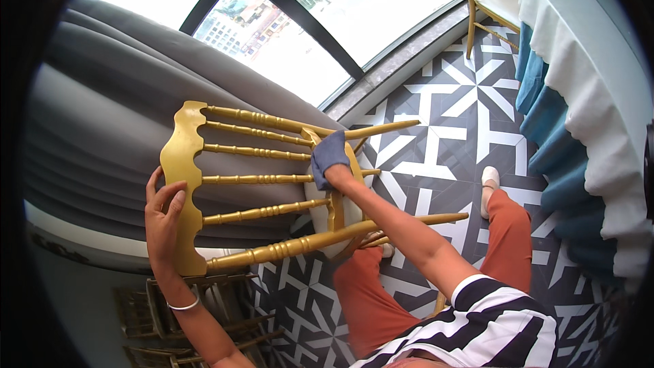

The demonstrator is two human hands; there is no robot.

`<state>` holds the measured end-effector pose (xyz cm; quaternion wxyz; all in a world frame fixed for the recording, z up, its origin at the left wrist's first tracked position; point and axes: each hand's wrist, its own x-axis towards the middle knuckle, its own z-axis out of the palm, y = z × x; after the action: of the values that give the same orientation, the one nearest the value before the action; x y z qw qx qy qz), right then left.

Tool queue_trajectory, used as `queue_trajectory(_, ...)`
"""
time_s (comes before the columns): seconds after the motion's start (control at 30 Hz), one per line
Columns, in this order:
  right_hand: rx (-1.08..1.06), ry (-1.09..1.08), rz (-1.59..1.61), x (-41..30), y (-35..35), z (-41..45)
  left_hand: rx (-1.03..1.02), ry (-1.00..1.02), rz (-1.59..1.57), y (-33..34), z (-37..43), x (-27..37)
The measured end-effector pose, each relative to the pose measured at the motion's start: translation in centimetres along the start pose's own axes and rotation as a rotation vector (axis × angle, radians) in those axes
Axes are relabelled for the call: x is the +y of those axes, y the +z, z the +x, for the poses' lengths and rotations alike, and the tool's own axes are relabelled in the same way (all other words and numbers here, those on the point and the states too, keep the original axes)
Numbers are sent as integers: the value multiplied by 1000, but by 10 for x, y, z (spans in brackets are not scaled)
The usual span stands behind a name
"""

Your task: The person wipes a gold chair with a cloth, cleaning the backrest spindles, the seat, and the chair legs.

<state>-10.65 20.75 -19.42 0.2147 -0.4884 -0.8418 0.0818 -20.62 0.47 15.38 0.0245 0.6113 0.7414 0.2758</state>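
Observation:
A gold wooden chair (286,237) is before me, its spindled back tilted toward the left of the view. My left hand (166,209), with a bangle at the wrist, grips the scalloped top rail (182,148). A blue-grey cloth (328,153) covers most of my right hand (338,176). That hand presses the cloth on the lower crossbar of the chair back, near the rear edge of the seat. Its fingers are hidden under the cloth. Part of the pale seat (319,209) shows behind the spindles.
Grey curtains (102,107) hang beside the window (301,66) and its stone sill (373,79). A table with a white and blue cloth (587,112) stands at right. Another gold chair (472,0) is at the back. Stacked chairs (168,312) are lower left, on patterned tiles (434,148).

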Motion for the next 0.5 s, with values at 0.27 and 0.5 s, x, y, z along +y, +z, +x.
queue_trajectory(0.27, 76, -181, 45, -33, -3, -150, -12, 18, 76, -8, -6, -6)
queue_trajectory(0.5, -118, -60, -165, -38, -15, -130, -15, 70, 41, -7, 3, -14)
